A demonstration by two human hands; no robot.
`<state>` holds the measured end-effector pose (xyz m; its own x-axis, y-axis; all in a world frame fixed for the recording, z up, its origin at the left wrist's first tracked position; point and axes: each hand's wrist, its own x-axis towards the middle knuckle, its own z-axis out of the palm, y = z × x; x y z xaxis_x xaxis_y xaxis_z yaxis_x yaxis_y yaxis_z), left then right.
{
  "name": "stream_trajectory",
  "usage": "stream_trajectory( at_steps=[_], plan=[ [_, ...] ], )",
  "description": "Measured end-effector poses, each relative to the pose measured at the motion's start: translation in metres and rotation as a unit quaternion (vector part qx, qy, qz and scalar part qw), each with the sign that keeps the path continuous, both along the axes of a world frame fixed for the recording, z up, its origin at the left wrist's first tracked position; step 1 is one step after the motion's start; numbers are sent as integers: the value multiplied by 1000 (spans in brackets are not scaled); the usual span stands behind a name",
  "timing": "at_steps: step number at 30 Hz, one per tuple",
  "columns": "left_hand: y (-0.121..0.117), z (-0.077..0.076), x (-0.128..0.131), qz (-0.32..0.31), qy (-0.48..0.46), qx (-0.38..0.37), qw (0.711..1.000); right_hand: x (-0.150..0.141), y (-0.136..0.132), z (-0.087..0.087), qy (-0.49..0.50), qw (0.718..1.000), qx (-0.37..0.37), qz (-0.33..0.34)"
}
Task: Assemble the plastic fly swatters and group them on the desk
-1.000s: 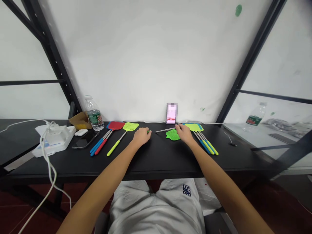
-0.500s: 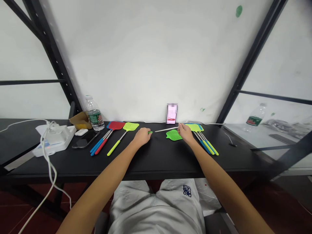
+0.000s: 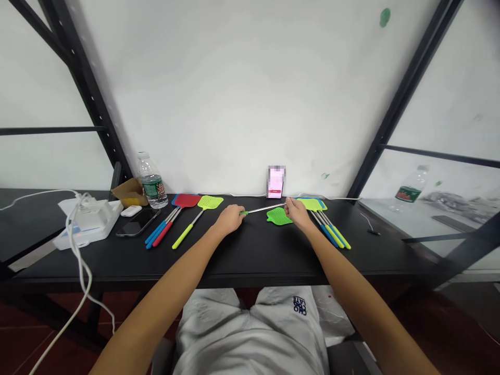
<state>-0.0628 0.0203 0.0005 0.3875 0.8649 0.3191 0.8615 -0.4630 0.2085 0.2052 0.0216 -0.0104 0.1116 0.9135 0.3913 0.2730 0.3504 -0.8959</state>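
Note:
My left hand [image 3: 231, 219] is closed around a green handle [image 3: 244, 212], only its tip showing past the fingers. A thin metal rod [image 3: 265, 208] runs from that tip to my right hand [image 3: 296, 211], which pinches its other end. Rod and handle are in line and appear to meet. Beside and partly behind my right hand, a green fly swatter head [image 3: 278, 216] lies on the black table [image 3: 250, 255]. Whether the rod is joined to this head cannot be made out.
Left lie a yellow-green fly swatter [image 3: 183, 236] and red and blue ones [image 3: 162, 235]; more swatters [image 3: 332, 229] lie right. A lit phone [image 3: 275, 182] leans on the wall. A water bottle [image 3: 153, 187], dark phone [image 3: 137, 224] and white power strip [image 3: 88, 224] stand far left.
The gap between the rod's left end and the green handle's tip has closed. My left hand has shifted slightly right; my right hand has hardly moved.

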Motion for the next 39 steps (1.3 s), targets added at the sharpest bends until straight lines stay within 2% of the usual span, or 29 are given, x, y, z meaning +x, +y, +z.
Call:
stream_trajectory(
  at_steps=[6, 16, 21, 28, 39],
  plan=[
    [-1, 0, 0, -5, -5, 0, 1000, -1, -3, 3, 8, 1000, -12, 22],
    [0, 0, -1, -50, -38, -5, 998, 2, 0, 3, 56, 998, -26, 30],
    [0, 1, -1, -65, -49, 6, 997, 1, -1, 3, 46, 998, -37, 38],
    [-3, 2, -1, -54, -43, 4, 998, -1, -2, 2, 72, 996, -41, 40],
    [1, -3, -3, -66, -40, 22, 997, 0, -2, -1, 66, 995, -57, 52]
  ],
)
